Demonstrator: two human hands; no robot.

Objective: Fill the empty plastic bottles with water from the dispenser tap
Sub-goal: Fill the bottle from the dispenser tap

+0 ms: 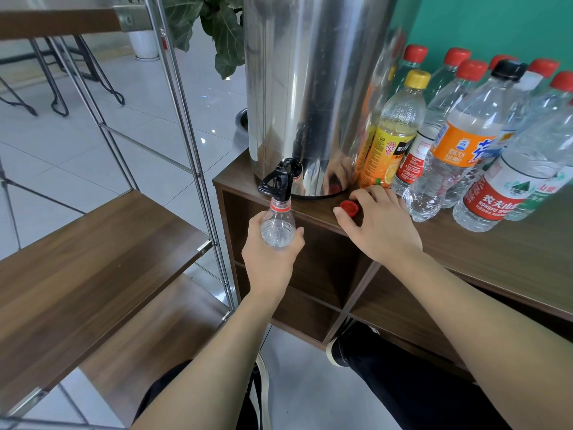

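Left hand [273,259] grips a clear bottle [277,226] around its lower body, fingers and thumb curled round it. Bottle is upright, long axis near vertical, neck with red ring straight up into the black tap [277,181] of the steel dispenser [310,88]. Mouth sits right under the spout, touching or just about; exact contact is hard to tell. Bottle hangs off the front edge of the tabletop [465,243], not resting on it. It looks mostly empty, no clear water line visible.

Right hand [376,223] lies on the tabletop just right of the tap, fingers loosely bent, fingertips at a red cap [349,207]. Cannot tell whether it pinches the cap or only touches it. Cap sits on the wood just in front of the dispenser base.

Key relation: tap lever is up and to the left of the right hand, directly above the left hand. Left hand is nearer but occupied with the bottle, so the free right hand likely has to reach left and up to work the lever. Judgement only: filling seems about to start, alignment already done.

Group of capped bottles [465,135] stands right of the dispenser on the tabletop, well apart from the tap; several appear to hold water.

Risk: mouth slipping off the spout line, water running down onto the floor.
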